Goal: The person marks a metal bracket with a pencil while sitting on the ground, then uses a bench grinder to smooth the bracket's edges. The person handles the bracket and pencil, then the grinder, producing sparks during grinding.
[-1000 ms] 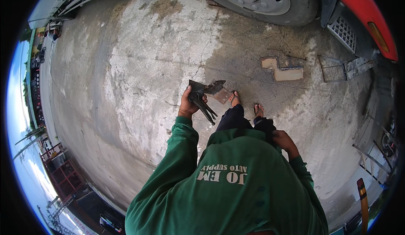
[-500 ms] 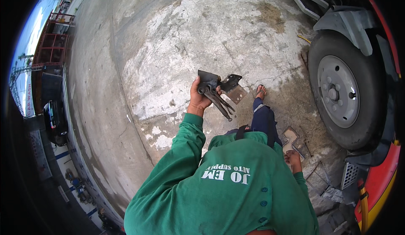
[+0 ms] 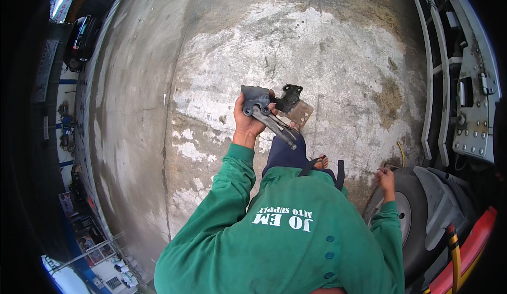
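In front of my torso, my left hand (image 3: 247, 124) is closed around a dark metal bracket and a pair of locking pliers (image 3: 278, 129). The bracket (image 3: 255, 96) has a broad grey-black plate by my thumb. To its right is a black angled part (image 3: 288, 99) with holes, joined to a brownish drilled plate (image 3: 301, 114). The plier handles point down and to the right. Whether the jaws are clamped on the metal is hidden. My right hand (image 3: 386, 180) hangs low at my side with curled fingers, and no object shows in it. It appears in front of a vehicle's tyre.
A large wheel (image 3: 405, 201) stands at the lower right, beside red and yellow bodywork (image 3: 465, 257). Long grey rails (image 3: 436, 72) and a riveted metal panel (image 3: 473, 119) line the right. Stained concrete (image 3: 222, 45) spreads ahead. A dark car (image 3: 80, 43) is far left.
I have stepped forward, so the wheel now sits lower in view. My right hand has swung forward and outward. My left hand keeps its hold on the bracket and pliers.
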